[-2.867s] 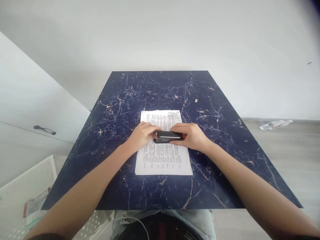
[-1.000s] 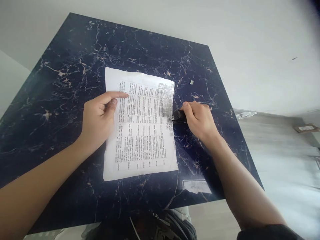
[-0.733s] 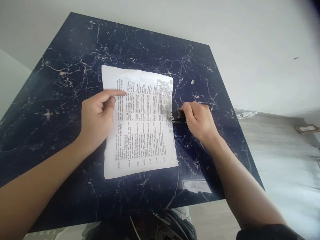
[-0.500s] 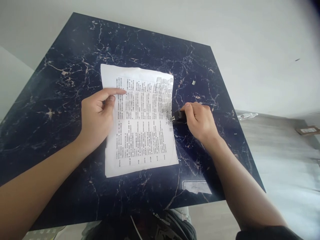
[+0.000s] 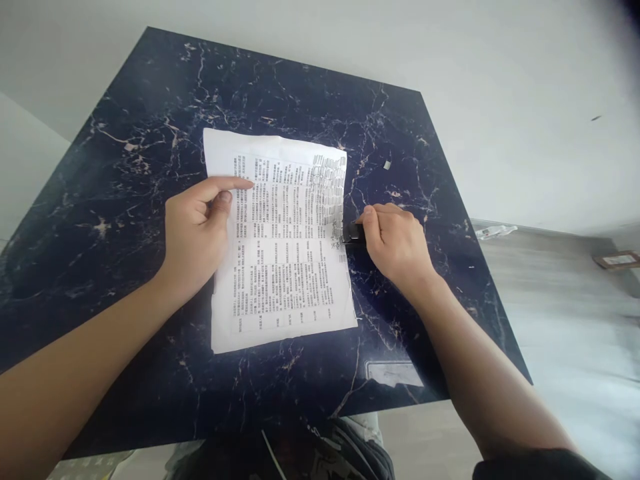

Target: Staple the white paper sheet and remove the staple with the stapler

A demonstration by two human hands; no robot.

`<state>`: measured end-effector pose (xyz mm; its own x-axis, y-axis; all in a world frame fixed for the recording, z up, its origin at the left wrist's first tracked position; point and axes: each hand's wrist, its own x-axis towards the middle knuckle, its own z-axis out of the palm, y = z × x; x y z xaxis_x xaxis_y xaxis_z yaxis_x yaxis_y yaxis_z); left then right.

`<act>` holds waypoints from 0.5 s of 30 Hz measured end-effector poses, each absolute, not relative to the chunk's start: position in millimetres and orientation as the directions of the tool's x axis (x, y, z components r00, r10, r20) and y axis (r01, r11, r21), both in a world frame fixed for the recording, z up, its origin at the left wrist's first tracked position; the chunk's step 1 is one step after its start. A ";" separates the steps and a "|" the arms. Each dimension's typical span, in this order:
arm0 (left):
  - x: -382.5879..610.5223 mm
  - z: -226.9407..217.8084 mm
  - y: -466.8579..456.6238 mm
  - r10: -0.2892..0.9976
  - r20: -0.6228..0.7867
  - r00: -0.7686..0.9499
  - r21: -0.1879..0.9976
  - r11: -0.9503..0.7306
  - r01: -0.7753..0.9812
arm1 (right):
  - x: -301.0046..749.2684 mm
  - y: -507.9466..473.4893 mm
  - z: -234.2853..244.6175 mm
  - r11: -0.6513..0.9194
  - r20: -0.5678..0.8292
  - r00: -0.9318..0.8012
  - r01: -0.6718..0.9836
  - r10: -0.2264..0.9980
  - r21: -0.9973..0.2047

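A sheet of printed paper (image 5: 280,267), perhaps with more sheets beneath, lies on the dark marbled table (image 5: 150,373). Many staples (image 5: 327,180) crowd its upper right part. My left hand (image 5: 197,227) grips the paper's left edge, thumb and index finger on top and the other fingers curled. My right hand (image 5: 397,240) is wrapped round a black stapler (image 5: 354,232), whose front end sits at the paper's right edge. Most of the stapler's body is hidden in that hand.
A small pale piece (image 5: 387,165) lies on the table right of the paper. Near the front edge is a whitish rectangular patch (image 5: 395,373). On the floor to the right are a white wrapper-like item (image 5: 495,232) and a brown framed object (image 5: 619,260).
My right hand has shifted slightly left and squeezed the stapler, whose front end now looks lower at the paper's edge. My left hand and the paper have hardly moved.
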<state>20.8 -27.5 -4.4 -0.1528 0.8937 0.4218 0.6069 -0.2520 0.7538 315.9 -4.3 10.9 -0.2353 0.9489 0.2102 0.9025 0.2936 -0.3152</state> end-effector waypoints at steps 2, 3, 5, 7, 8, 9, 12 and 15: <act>20.0 -5.2 -27.4 0.893 0.426 -0.148 0.748 -0.255 0.613 | 314.1 -5.1 11.5 0.282 0.212 -0.227 0.916 0.951 -0.284; 19.8 -5.5 -27.4 0.893 0.426 -0.148 0.748 -0.255 0.612 | 313.5 -5.4 11.7 0.280 0.212 -0.226 0.921 0.951 -0.271; 19.8 -5.9 -27.2 0.892 0.425 -0.152 0.753 -0.255 0.607 | 312.7 -6.3 12.1 0.288 0.213 -0.240 0.927 0.947 -0.239; 19.8 -6.3 -26.8 0.892 0.425 -0.153 0.753 -0.255 0.606 | 311.8 -7.6 12.5 0.312 0.214 -0.272 0.932 0.938 -0.186; 19.8 -6.6 -26.6 0.890 0.428 -0.155 0.753 -0.257 0.606 | 311.0 -8.4 12.8 0.327 0.214 -0.292 0.933 0.932 -0.153; 19.8 -7.0 -26.3 0.889 0.431 -0.157 0.753 -0.258 0.605 | 310.0 -9.5 13.1 0.341 0.217 -0.311 0.933 0.925 -0.117; 19.5 -8.2 -25.2 0.889 0.428 -0.161 0.757 -0.256 0.601 | 305.4 -12.8 13.9 0.356 0.221 -0.344 0.934 0.913 -0.015; 19.2 -8.8 -24.4 0.898 0.414 -0.152 0.760 -0.249 0.601 | 299.9 -15.5 13.9 0.340 0.200 -0.345 0.938 0.917 0.060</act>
